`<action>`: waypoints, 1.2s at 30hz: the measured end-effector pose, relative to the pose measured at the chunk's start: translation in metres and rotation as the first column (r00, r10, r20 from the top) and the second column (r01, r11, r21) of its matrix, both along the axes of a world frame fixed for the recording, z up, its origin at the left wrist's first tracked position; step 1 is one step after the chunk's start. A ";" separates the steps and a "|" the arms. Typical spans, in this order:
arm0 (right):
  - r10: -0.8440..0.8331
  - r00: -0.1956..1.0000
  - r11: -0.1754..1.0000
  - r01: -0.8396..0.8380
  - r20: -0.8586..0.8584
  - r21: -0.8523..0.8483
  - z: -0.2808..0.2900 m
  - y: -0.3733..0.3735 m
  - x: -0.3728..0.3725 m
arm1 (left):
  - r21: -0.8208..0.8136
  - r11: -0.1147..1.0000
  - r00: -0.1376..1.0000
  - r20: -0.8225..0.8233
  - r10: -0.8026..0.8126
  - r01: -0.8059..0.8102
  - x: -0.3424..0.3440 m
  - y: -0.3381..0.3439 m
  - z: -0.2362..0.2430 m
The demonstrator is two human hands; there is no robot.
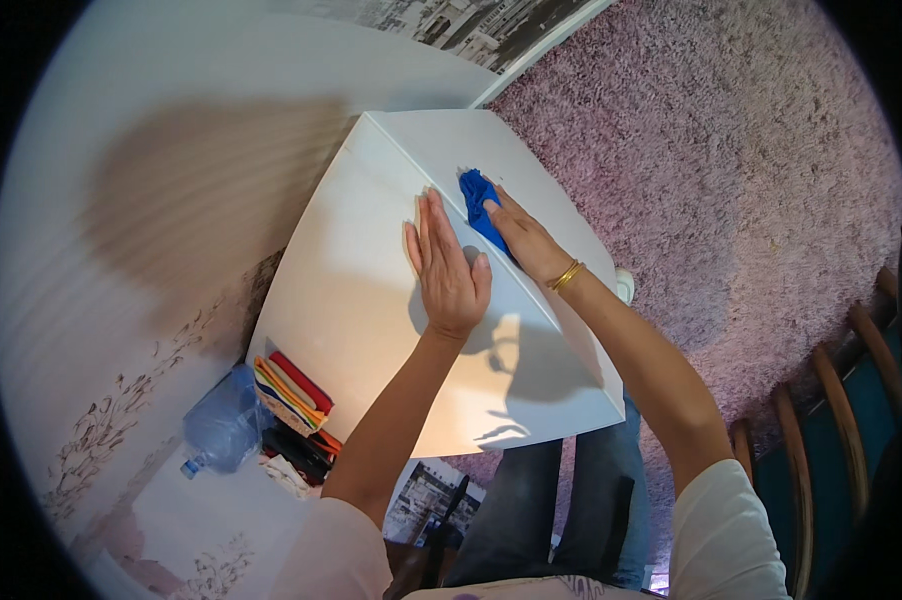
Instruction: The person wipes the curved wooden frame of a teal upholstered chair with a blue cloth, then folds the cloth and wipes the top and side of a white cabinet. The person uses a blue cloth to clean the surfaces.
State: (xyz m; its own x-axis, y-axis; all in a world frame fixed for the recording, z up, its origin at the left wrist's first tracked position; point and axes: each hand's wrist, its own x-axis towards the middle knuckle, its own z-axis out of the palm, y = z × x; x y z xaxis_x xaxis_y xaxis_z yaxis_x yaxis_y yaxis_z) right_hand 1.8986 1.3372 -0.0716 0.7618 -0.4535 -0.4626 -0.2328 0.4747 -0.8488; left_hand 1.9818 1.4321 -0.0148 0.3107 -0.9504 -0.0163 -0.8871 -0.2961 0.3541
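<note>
A white cabinet (pixel 371 290) stands in front of me, its flat top and one side face in view. My left hand (pixel 451 280) lies flat on the top close to the long edge, fingers stretched out and holding nothing. Just past that edge, my right hand (pixel 526 240) presses a crumpled blue cloth (pixel 479 200) against the side face. Its fingers are closed over the cloth, and part of them is hidden behind it. Thin gold bangles (pixel 567 275) circle the right wrist.
Folded coloured cloths (pixel 293 385) rest at the cabinet's near left corner, beside a big clear blue water bottle (pixel 221 425). A pinkish shaggy carpet (pixel 711 180) spreads to the right, with curved wooden slats (pixel 841 400) at the far right. The wall (pixel 191 70) rises on the left.
</note>
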 end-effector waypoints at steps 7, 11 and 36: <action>-0.012 0.999 0.969 0.020 0.037 -0.248 0.007 -0.037 0.066 | -0.141 0.990 0.999 -0.044 -0.024 0.017 -0.001 -0.002 0.001; -0.009 0.999 0.942 -0.006 -0.042 -0.336 0.017 -0.033 0.063 | -0.270 0.962 0.983 -0.182 -0.019 -0.031 0.003 0.003 -0.002; -0.890 0.413 0.444 0.694 -0.192 -0.567 0.050 0.269 -0.211 | -0.109 0.885 0.812 -0.360 -0.459 0.452 -0.174 0.206 0.034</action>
State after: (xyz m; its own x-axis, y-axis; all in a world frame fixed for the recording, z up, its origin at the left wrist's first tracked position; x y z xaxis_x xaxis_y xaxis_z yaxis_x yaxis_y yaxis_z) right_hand 1.6872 1.6059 -0.0216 -0.2731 -0.9263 -0.2595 -0.2671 0.3321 -0.9046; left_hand 1.8081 1.6384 0.0197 -0.1829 -0.9828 -0.0235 -0.7238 0.1185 0.6797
